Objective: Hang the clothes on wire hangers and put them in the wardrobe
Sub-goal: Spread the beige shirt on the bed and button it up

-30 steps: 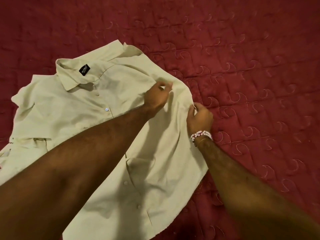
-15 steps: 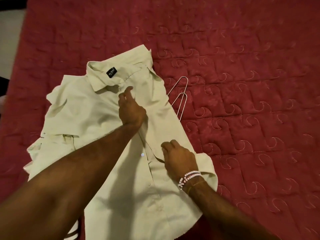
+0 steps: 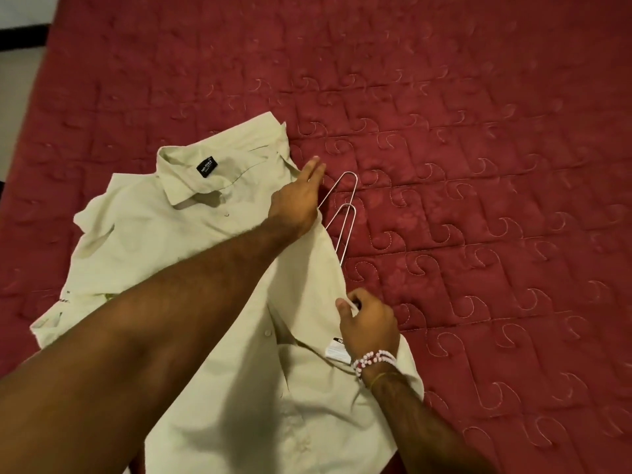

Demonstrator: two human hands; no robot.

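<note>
Pale shirt (image 3: 178, 254) is lying front up across the red quilted bedspread (image 3: 478, 165), collar (image 3: 178, 189) pointing away from the person, its black neck label (image 3: 205, 166) showing inside, and both arms are reaching over it. The left hand (image 3: 301, 196) is stretching out at the shirt's far right edge, fingers straight and held together, pointing up and away, the heel of the hand lying on the cloth; it is gripping nothing. Just beside those fingers, two wire hangers (image 3: 347, 236) are poking out from under the shirt's edge, their narrow looped ends lying on the bedspread and the rest hiding beneath the fabric. Nearer the camera, the right hand (image 3: 367, 328) is curling over the front opening, thumb and fingertips pinching the edge of the cloth. The flap there is folding back, so a white care tag (image 3: 337, 352) is showing on the inside, right against the wrist. A pink and white beaded bracelet (image 3: 374, 359) is sitting on that wrist. A small button (image 3: 267, 332) is showing on the placket between the two forearms. Up in the top left corner, a pale surface (image 3: 20, 8) is peeking past the bed's edge.
</note>
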